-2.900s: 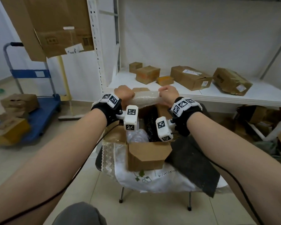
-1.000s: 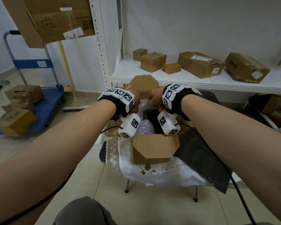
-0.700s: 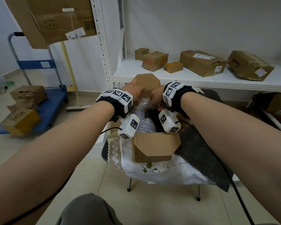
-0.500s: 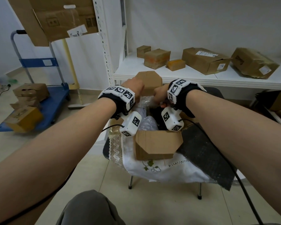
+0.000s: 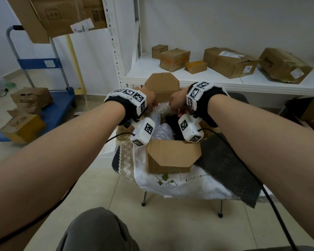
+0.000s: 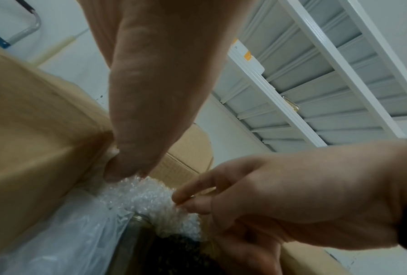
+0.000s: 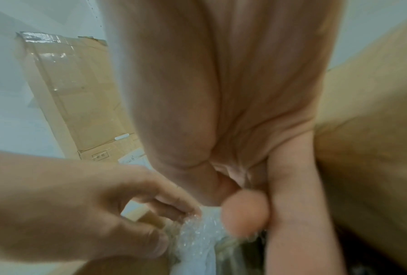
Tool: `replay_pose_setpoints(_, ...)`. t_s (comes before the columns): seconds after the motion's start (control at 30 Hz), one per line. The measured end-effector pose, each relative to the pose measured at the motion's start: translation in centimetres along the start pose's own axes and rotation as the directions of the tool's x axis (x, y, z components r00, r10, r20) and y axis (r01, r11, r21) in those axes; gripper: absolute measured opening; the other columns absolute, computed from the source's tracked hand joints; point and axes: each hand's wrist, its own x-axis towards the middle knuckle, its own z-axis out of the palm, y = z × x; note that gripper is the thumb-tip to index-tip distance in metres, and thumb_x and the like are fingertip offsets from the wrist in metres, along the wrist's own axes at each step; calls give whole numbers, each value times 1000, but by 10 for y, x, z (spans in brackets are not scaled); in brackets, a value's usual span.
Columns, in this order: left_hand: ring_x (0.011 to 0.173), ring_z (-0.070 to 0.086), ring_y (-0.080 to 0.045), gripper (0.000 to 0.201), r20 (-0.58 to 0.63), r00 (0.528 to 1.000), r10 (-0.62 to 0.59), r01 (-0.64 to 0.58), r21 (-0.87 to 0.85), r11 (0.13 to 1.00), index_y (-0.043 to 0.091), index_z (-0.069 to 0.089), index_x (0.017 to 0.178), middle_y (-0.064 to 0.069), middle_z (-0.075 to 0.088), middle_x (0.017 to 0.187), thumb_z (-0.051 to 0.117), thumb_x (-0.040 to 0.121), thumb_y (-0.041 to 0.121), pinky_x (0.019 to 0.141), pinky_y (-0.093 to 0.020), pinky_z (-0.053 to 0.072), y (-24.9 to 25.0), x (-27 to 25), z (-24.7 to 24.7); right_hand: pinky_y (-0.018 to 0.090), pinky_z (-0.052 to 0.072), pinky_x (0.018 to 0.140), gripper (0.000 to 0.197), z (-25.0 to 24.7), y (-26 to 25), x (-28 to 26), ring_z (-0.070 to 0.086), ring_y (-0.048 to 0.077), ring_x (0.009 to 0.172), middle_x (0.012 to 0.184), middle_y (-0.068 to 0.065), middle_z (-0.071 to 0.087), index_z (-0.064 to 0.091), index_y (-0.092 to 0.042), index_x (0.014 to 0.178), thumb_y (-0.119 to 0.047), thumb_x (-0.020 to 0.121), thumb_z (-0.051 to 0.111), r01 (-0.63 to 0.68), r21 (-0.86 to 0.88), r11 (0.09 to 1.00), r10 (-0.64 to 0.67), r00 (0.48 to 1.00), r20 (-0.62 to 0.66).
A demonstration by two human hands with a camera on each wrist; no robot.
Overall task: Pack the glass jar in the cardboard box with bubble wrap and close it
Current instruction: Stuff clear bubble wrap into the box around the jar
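1. Both hands have come down from above into the cardboard box (image 5: 172, 160), bringing the bubble wrap (image 6: 148, 197).
2. Left hand (image 5: 149, 100) and right hand (image 5: 177, 102) pinch it with curled fingers.
3. Just below the grip stands the glass jar (image 6: 136, 230); the padding step is in hand.
4. Next I would press the wrap down, then fold the flaps.

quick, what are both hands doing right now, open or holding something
Left hand: fingers pinch the bubble wrap at the cardboard box opening.
Right hand: fingers pinch the same bubble wrap.
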Motion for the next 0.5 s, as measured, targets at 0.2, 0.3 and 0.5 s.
replay_pose_setpoints(0.2,129,46,-26,56,-30,999,-43,41,-63,997,39,48,142,-2,52,138,62,91,24,104,-39,39,-3,-9,8,23,52,52,36,-2,6,-1,64,23,78,120,19,65,57,2,127,-6,93,56,-3,204,979,6,1000,-12)
replay_pose_setpoints(0.3,129,48,-26,56,-36,999,-36,32,-93,995,34,45,145,-6,47,144,60,93,20,100,-35,43,-2,-13,9,21,53,47,35,-5,7,-5,68,22,67,105,17,66,58,1,126,-8,93,55,-24,360,933,49,997,-59)
replay_pose_setpoints(0.5,126,50,-26,57,-40,999,21,-31,-275,961,23,48,140,-5,52,140,59,88,2,100,-35,44,-7,-23,3,24,58,54,31,-18,-1,-21,70,22,73,98,14,68,64,0,115,-12,86,63,-31,259,965,83,978,-190)
